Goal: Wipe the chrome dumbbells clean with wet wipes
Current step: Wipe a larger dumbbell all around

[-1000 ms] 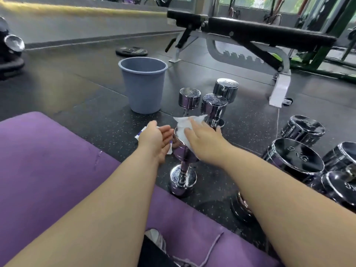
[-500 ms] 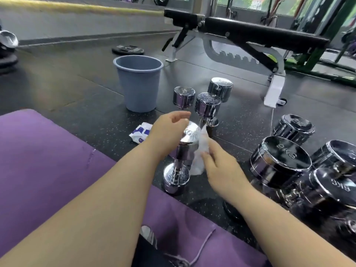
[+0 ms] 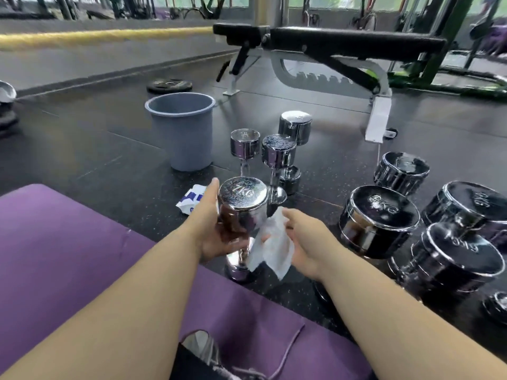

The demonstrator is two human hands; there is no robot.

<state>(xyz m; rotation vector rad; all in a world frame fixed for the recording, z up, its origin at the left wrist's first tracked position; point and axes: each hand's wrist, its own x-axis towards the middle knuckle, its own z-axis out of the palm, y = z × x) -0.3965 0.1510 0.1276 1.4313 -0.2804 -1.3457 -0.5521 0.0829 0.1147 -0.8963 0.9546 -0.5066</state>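
A small chrome dumbbell [image 3: 242, 204] stands upright in front of me, its lower head at the purple mat's edge. My left hand [image 3: 212, 229] grips its upper head from the left side. My right hand [image 3: 301, 239] holds a white wet wipe [image 3: 271, 248] against the dumbbell's handle and lower right side. Three more small chrome dumbbells [image 3: 278, 152] stand upright just behind it. Several large chrome dumbbells [image 3: 378, 215] stand to the right. A white and blue wet wipe pack [image 3: 190, 200] lies on the floor left of the held dumbbell.
A grey-blue plastic bin [image 3: 183, 130] stands behind the wipe pack. A black adjustable bench [image 3: 343, 42] with a white frame crosses the back. A weight plate [image 3: 168, 85] lies beyond the bin. The purple mat [image 3: 68, 242] covers the near left floor.
The wipe has gone from the top of the dumbbell head down to its handle and right side. My left hand has shifted from the top to a grip around the side of the head.
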